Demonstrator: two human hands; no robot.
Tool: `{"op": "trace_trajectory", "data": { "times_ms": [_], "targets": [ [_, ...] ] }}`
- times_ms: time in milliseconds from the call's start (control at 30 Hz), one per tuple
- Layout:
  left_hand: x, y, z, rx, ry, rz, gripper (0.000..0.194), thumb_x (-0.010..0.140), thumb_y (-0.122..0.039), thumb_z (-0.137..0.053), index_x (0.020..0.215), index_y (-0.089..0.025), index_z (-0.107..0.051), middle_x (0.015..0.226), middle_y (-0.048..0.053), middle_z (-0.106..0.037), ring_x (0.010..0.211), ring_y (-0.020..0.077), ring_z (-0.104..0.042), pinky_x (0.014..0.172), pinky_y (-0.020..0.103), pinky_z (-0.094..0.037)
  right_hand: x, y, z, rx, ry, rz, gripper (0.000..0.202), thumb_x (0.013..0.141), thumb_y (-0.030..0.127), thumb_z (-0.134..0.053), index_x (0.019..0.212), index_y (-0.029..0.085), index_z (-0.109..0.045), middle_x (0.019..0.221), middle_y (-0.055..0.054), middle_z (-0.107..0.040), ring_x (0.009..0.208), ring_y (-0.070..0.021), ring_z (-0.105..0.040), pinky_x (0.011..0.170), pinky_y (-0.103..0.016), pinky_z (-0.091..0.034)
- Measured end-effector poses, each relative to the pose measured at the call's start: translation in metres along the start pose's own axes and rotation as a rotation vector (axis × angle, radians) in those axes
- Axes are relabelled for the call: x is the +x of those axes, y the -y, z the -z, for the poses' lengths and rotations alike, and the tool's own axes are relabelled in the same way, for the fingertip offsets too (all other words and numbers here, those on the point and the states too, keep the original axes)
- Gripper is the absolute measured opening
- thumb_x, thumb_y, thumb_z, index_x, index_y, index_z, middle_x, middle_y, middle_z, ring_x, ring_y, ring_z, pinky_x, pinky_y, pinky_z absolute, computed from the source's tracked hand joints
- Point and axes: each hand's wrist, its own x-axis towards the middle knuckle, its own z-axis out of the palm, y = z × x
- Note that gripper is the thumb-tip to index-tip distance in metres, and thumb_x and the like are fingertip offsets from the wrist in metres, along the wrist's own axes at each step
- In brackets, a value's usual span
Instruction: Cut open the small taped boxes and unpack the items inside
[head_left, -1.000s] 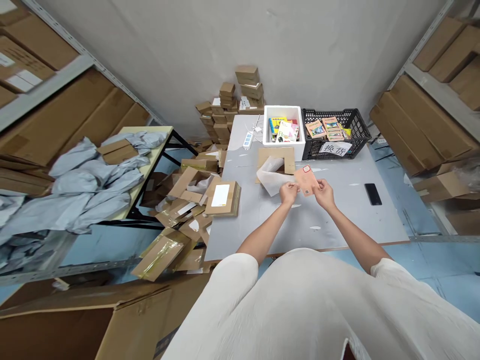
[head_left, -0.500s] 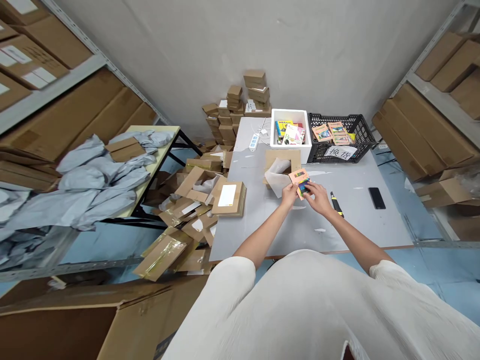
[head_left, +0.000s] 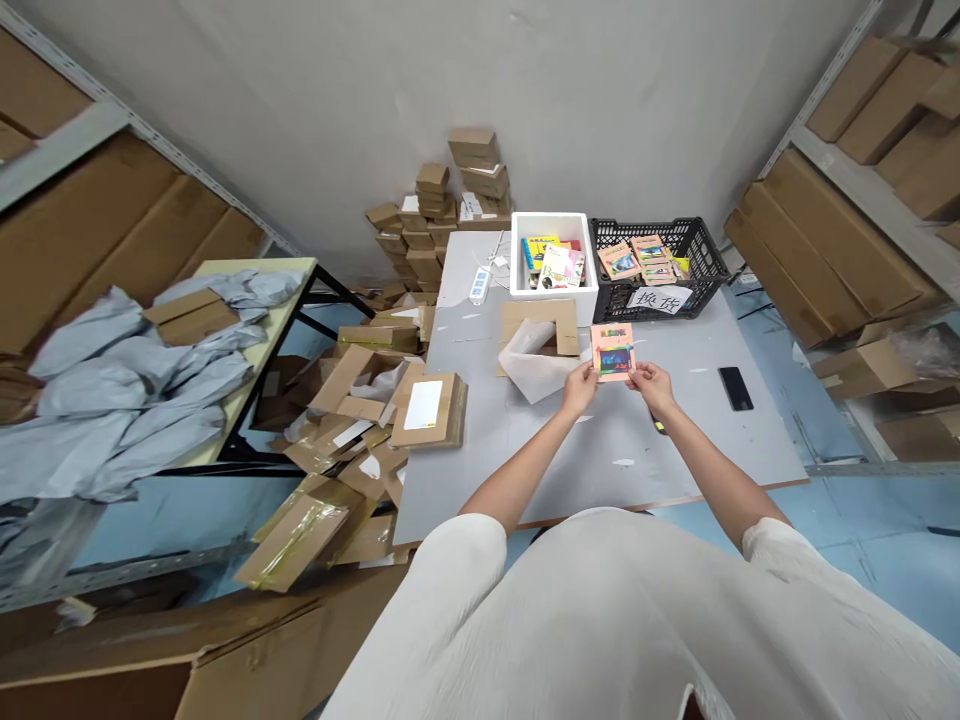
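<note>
A pink card-like booklet with a dark, colourful picture is held up over the table, its front facing me. My left hand pinches its lower left corner. The lower right edge is gripped by my right hand. Just left of it lies an opened cardboard box with white foam wrap spilling out. Under my right wrist a yellow-and-black cutter is mostly hidden.
Behind stand a white foam box of books and a black crate of similar pink booklets. A phone lies at right, a closed carton at left. Cartons heap on the floor; grey parcels cover the side table.
The booklet has turned from tilted to upright, facing me. My right hand has moved from over its front to its right edge and now covers most of the cutter. My view has shifted slightly.
</note>
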Motion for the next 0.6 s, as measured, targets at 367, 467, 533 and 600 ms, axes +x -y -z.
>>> {"op": "trace_trajectory", "data": {
  "times_ms": [367, 467, 533, 600],
  "targets": [
    [0.057, 0.002, -0.071, 0.283, -0.232, -0.105, 0.015, 0.08, -0.022, -0.086, 0.094, -0.022, -0.082, 0.08, 0.003, -0.072, 0.082, 0.023, -0.071, 0.094, 0.035, -0.056, 0.097, 0.014, 0.06, -0.026, 0.154, 0.046, 0.043, 0.078, 0.049, -0.082, 0.11, 0.023, -0.071, 0.081, -0.002, -0.077, 0.08, -0.0231, -0.079, 0.081, -0.04, -0.068],
    [0.074, -0.005, -0.081, 0.34, -0.264, -0.095, 0.015, 0.08, -0.023, -0.086, 0.094, -0.022, -0.081, 0.081, 0.003, -0.074, 0.081, 0.0229, -0.071, 0.093, 0.034, -0.056, 0.124, 0.022, 0.065, -0.109, 0.199, 0.086, 0.045, 0.081, 0.052, -0.079, 0.114, 0.022, -0.072, 0.08, -0.003, -0.077, 0.078, -0.0229, -0.077, 0.079, -0.038, -0.065],
    [0.085, -0.013, -0.085, 0.363, -0.283, -0.103, 0.015, 0.079, -0.022, -0.086, 0.093, -0.023, -0.081, 0.082, 0.004, -0.075, 0.082, 0.0238, -0.071, 0.092, 0.034, -0.055, 0.141, 0.027, 0.065, -0.16, 0.206, 0.127, 0.045, 0.084, 0.053, -0.075, 0.116, 0.023, -0.073, 0.077, -0.002, -0.076, 0.076, -0.0228, -0.076, 0.079, -0.039, -0.064],
    [0.097, -0.022, -0.088, 0.37, -0.298, -0.11, 0.014, 0.078, -0.021, -0.087, 0.091, -0.023, -0.081, 0.084, 0.005, -0.077, 0.085, 0.0252, -0.072, 0.093, 0.034, -0.055, 0.158, 0.032, 0.062, -0.201, 0.207, 0.168, 0.044, 0.086, 0.053, -0.071, 0.118, 0.023, -0.073, 0.076, -0.001, -0.075, 0.073, -0.0225, -0.074, 0.08, -0.039, -0.064]
  ]
}}
